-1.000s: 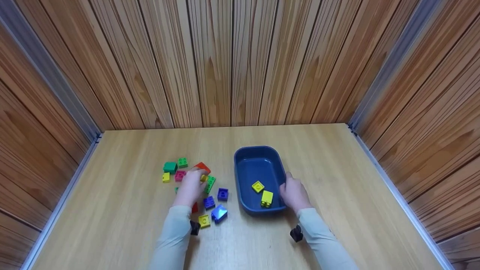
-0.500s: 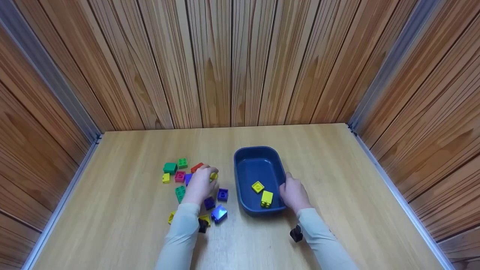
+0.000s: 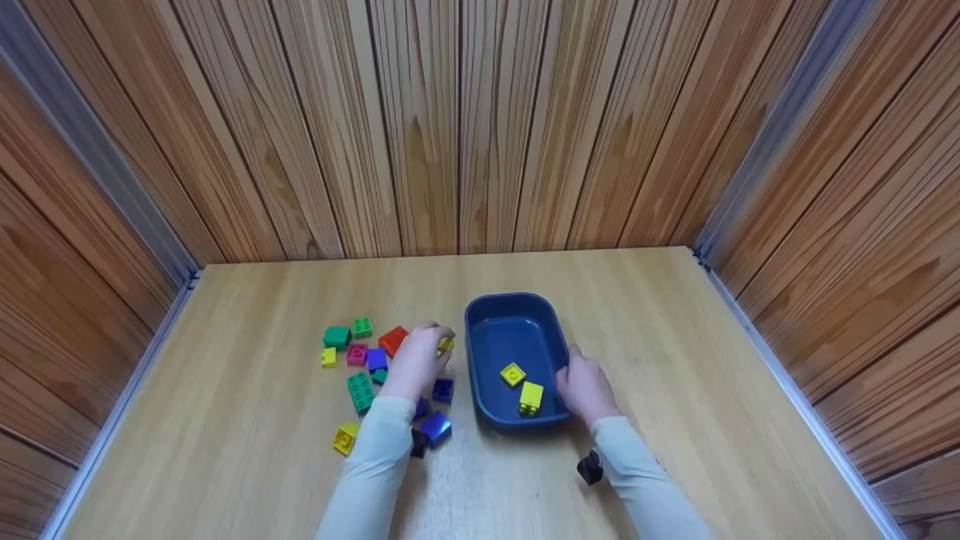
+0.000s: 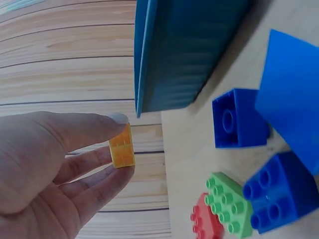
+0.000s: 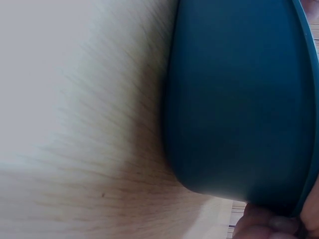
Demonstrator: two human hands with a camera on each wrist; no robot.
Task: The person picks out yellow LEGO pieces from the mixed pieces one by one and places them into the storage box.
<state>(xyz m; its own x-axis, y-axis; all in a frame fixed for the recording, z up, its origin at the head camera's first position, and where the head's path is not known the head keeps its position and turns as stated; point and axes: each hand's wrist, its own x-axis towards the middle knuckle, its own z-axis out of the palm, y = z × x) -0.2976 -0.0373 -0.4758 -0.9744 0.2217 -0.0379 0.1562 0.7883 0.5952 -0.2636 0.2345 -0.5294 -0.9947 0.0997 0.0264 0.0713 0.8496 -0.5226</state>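
Note:
My left hand (image 3: 415,365) pinches a small yellow toy brick (image 4: 122,146) between thumb and fingertips, above the table and just left of the dark blue tray (image 3: 504,306). My right hand (image 3: 589,386) grips the tray's right wall near its front corner; in the right wrist view its fingers (image 5: 264,223) curl at the rim. Inside the tray lie a flat yellow brick (image 3: 513,374) and a taller yellow brick (image 3: 530,399). Under and beside the left arm are blue bricks, among them one with its hollow side showing (image 4: 239,118).
Left of the left hand, several bricks lie scattered: a red one (image 3: 392,340), a pink one (image 3: 357,354), a long green one (image 3: 361,393) and a yellow one (image 3: 346,439). Wood-patterned walls (image 3: 420,135) enclose the table (image 3: 247,420) at the back and sides.
My left hand has moved right toward the tray, carrying the yellow brick. Bricks it had covered now show on its left. The right hand stays on the tray.

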